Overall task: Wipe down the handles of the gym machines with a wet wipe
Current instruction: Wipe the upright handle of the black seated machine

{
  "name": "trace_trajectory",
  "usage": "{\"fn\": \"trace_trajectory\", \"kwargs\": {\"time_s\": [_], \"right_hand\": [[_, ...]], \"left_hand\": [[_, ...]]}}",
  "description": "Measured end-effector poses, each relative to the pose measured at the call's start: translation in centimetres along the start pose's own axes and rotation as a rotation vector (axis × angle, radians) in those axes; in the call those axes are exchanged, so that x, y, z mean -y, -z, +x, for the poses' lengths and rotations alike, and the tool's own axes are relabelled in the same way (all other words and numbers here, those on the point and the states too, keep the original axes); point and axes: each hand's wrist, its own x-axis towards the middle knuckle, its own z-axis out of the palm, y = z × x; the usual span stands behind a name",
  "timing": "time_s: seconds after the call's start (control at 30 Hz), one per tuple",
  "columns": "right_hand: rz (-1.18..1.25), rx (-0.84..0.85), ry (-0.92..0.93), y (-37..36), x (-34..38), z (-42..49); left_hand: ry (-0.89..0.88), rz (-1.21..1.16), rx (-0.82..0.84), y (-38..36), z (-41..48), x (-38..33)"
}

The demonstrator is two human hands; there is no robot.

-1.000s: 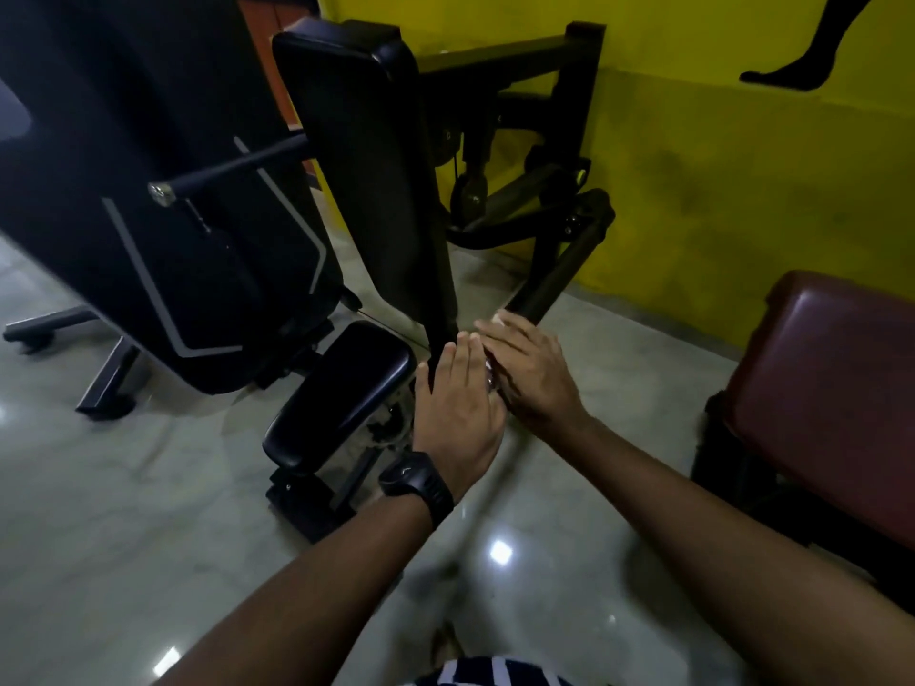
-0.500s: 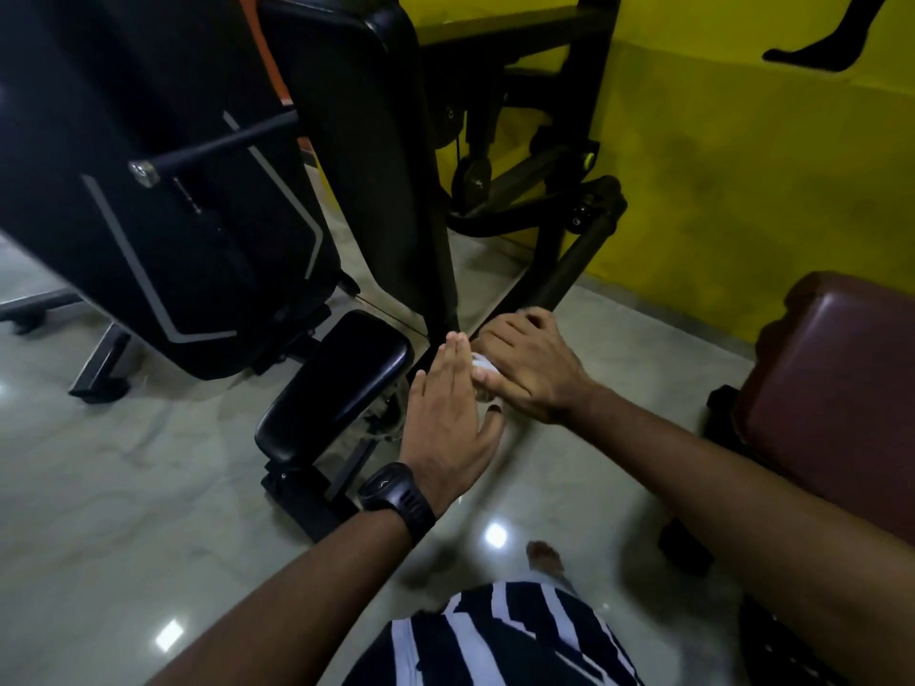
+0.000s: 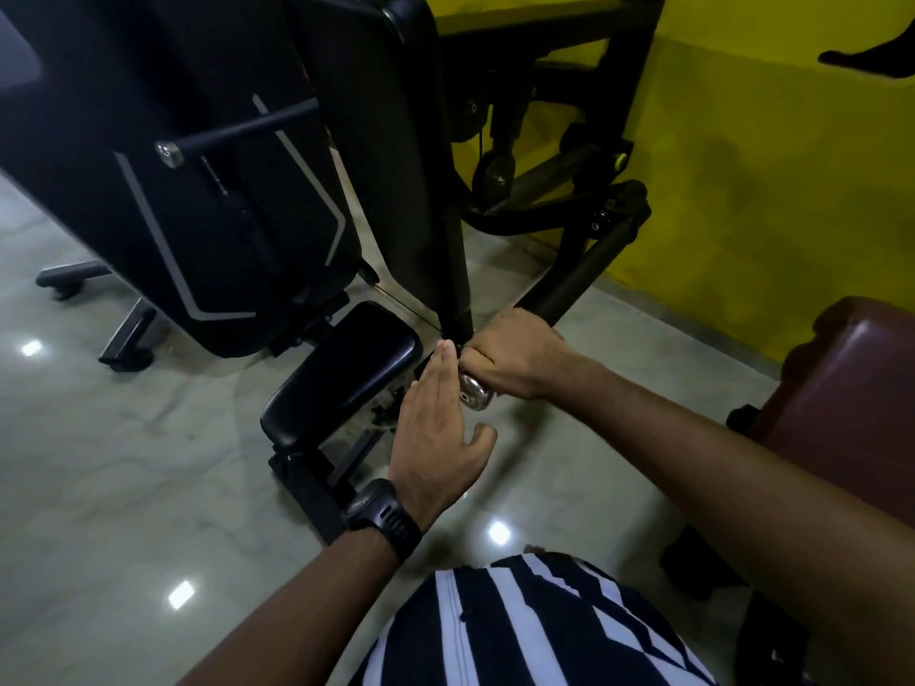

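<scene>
While the right grip (image 3: 515,356) wraps the handle (image 3: 579,279), its cap (image 3: 473,396) protrudes.

We stand in a gym.
We see a black exercise machine (image 3: 173,165) with a tall back pad (image 3: 396,141), padded seat (image 3: 341,368), pulley (image 3: 495,170) and foam-sleeved handle (image 3: 589,259), a maroon padded bench (image 3: 861,383) beside it, a polished stone floor (image 3: 124,462), and a yellow wall (image 3: 767,165) bearing a black foot silhouette (image 3: 871,59).

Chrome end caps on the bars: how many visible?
2. Upper-left cap on the thin bar; lower cap on the handle that the right hand grips. Others may be hidden.
</scene>
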Motion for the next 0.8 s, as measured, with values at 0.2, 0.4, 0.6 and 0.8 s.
{"fn": "trace_trajectory", "kwargs": {"time_s": [0.2, 0.4, 0.6, 0.8], "right_hand": [[-0.014, -0.074, 0.092, -0.7, -0.2, -0.4], [0.365, -0.314, -0.217, -4.4, 2.6, -5.8], [0.660, -0.395, -0.481, -3.7, 4.9, -4.7], [0.645, -0.235, -0.638, -2.0, 4.2, -2.6]], "left_hand": [[0.031, -0.016, -0.042, -0.5, 0.1, -0.4], [-0.004, -0.022, -0.036, -0.8, -0.4, -0.3], [-0.041, 0.002, -0.045, -0.6, 0.0, 0.0], [-0.035, -0.008, -0.009, -0.6, -0.1, 0.2]]}}
